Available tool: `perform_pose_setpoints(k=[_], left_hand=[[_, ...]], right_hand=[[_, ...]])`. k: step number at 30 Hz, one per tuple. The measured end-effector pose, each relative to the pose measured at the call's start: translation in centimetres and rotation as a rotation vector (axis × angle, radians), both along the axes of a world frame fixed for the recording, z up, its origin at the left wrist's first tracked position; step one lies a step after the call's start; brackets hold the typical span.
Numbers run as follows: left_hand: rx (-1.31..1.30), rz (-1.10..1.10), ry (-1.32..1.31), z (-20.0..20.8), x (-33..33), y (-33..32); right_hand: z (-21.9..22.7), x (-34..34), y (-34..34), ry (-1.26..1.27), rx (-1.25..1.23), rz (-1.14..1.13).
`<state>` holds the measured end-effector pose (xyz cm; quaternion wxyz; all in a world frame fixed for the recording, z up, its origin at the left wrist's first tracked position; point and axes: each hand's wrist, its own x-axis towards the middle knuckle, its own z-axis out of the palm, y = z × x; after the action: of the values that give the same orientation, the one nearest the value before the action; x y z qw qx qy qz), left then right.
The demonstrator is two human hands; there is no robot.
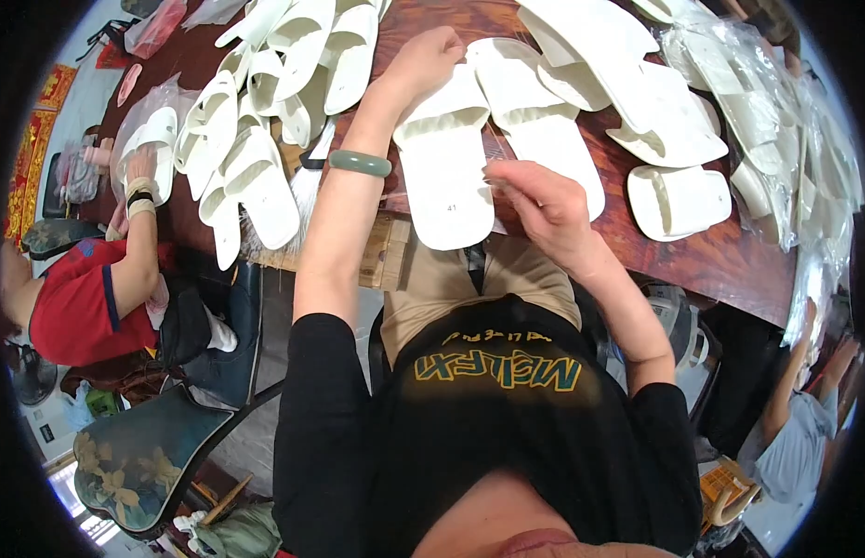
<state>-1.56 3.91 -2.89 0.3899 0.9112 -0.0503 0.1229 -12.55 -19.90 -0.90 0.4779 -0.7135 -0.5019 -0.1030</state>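
Side by side on the table in front of me lie a white slide slipper (443, 177) and a second white slipper (555, 153), both with toes pointing away. My left hand (430, 61), with a green bangle on the wrist, is closed at the toe of the nearer-left slipper; what its curled fingers hold is hidden. My right hand (549, 201) hovers by that slipper's right edge, above the gap between the pair. Its thumb and index finger are pinched together, and anything between them is too small to make out.
White slippers in a heap (256, 158) lie on the left, with more stacked slippers (665, 121) on the right. Clear plastic-wrapped slippers (758, 130) line the far right. A wooden block (386, 253) sits at the table's near edge. Co-workers in red (88, 298) and light blue (795, 446) flank me.
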Motion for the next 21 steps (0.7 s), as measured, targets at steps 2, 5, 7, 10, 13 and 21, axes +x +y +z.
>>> perform_pose_setpoints(k=[2,5,7,10,13,21], left_hand=[[0.069,-0.018,0.053,1.1,0.5,-0.5],[-0.091,-0.053,0.084,1.6,0.8,-2.2],[-0.430,-0.160,0.127,0.9,0.9,-3.2],[-0.249,-0.153,0.135,0.2,1.3,-3.5],[-0.253,-0.105,0.137,-0.2,1.3,-3.3],[-0.066,-0.040,0.123,0.2,1.4,-3.0]], right_hand=[[0.3,-0.8,-0.8,0.643,0.136,-0.106],[-0.3,-0.7,-1.7,0.784,0.404,-0.167],[-0.5,-0.6,-2.5,0.836,0.522,-0.231],[-0.3,-0.5,-4.0,0.878,0.502,-0.322],[-0.4,-0.1,-5.5,0.908,0.408,-0.360],[0.3,0.8,-5.9,0.598,-0.140,-0.544]])
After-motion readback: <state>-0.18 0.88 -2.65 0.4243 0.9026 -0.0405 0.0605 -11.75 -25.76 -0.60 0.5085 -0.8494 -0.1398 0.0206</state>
